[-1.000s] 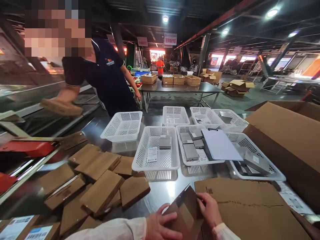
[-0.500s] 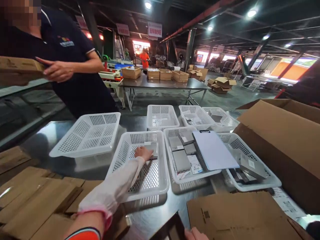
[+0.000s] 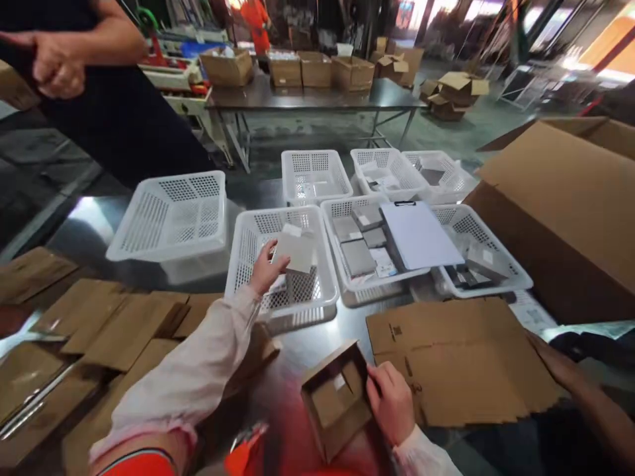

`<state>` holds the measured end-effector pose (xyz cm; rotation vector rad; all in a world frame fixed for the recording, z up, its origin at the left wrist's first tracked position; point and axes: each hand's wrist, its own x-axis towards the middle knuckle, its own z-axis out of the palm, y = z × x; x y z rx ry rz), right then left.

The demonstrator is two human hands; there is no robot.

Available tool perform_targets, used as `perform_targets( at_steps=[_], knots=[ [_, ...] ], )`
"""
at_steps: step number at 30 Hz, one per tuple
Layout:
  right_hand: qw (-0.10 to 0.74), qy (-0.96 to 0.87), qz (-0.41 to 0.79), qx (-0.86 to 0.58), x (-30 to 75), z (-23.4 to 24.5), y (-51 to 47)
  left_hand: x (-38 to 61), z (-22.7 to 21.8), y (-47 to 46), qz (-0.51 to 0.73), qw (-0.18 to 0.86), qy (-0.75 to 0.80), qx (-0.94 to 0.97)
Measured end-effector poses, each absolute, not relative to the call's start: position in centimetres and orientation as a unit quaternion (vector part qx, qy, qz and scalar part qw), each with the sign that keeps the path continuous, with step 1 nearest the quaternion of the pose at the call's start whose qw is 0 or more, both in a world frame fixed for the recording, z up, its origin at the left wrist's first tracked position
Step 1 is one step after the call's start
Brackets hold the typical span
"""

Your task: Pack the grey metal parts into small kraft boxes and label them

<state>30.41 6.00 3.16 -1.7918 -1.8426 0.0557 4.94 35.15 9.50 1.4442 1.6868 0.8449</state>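
Note:
My left hand [image 3: 265,268] reaches into a white plastic basket [image 3: 248,261] and grips a flat grey packet [image 3: 296,252], lifted a little above the basket floor. My right hand [image 3: 391,396] holds the edge of a small open cardboard box [image 3: 335,400] near the table's front edge. The box stands open toward me with a flap folded inside.
Several more white baskets [image 3: 171,215] stand on the steel table, some with grey packets; a white clipboard [image 3: 419,235] lies across one. Flat cardboard sheets [image 3: 461,360] lie right, folded boxes [image 3: 114,324] left. A large carton [image 3: 560,198] stands right. A person in dark clothes [image 3: 104,119] stands behind.
My left hand has taken hold of the grey packet and raised it from the basket. The small box in my right hand has come into view, and the view has tilted down.

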Motion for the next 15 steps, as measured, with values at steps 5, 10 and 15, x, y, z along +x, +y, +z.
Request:
perform_targets(
  at_steps=[5,10,15],
  knots=[
    [0.302,-0.659,0.11,-0.68,29.6,1.4,8.6,2.7,12.5,18.4,0.446,0.394,0.553,0.583],
    [0.318,-0.652,0.151,-0.672,28.9,0.5,12.0,4.0,10.0,8.9,0.395,0.212,0.539,0.713],
    [0.403,-0.588,0.181,-0.678,29.2,-0.9,8.7,6.4,8.1,7.7,0.249,0.174,0.496,0.813]
  ],
)
